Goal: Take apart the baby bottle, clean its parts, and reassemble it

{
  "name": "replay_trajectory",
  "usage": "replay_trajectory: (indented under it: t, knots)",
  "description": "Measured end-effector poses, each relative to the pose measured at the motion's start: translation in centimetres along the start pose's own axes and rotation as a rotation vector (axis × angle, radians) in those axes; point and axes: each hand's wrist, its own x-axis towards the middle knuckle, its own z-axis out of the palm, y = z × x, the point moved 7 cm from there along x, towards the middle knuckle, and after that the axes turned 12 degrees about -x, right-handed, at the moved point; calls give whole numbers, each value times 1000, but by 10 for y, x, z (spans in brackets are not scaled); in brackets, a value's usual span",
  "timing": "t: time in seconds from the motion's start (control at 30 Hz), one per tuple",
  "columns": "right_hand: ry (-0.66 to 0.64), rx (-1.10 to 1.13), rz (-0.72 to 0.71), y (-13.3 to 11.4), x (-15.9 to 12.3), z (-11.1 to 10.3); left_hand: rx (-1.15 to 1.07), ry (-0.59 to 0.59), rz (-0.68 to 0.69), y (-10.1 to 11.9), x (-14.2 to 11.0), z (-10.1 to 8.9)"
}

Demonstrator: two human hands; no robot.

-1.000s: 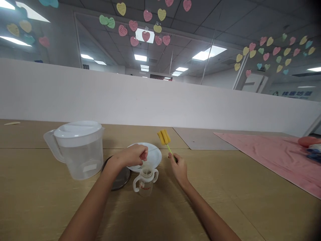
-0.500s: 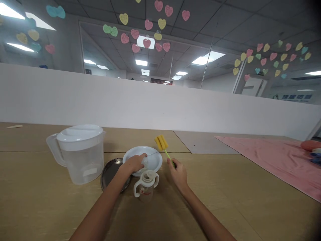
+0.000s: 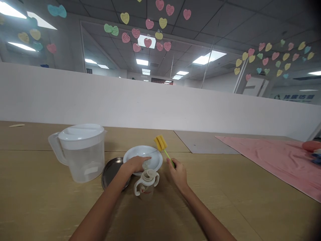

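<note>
Your R hand (image 3: 178,172) grip closed on sponge brush (image 3: 161,143); L hand (image 3: 135,164) over white dish (image 3: 157,156), can't tell hold; handled cup (image 3: 147,181) on worktop (image 3: 213,187) nr dish; step prob. L's; next needs L clear of cup

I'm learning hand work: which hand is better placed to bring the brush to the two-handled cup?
Probably the right hand: it grips the brush, yellow end up, near the cup. The left hand is over the white dish.
</note>
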Motion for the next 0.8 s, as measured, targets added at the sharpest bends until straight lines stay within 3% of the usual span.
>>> replay_trajectory:
  t: [0.27, 0.43, 0.53, 0.7, 0.8]
  knots:
    - [7, -21, -2, 0, 0, 0, 50, -46, -46, 3, 0, -6]
    - [8, -11, -6, 0, 0, 0, -3, 26, 22, 46, -23, -36]
    - [-7, -3, -10, -1, -1, 1, -100, -98, 92, 76, -42, -35]
    - [-19, -9, -17, -2, -1, 1, 31, -127, 60, 86, -50, -28]
    - [-26, -1, -10, -2, -1, 0, -56, -66, 101, 87, -51, -41]
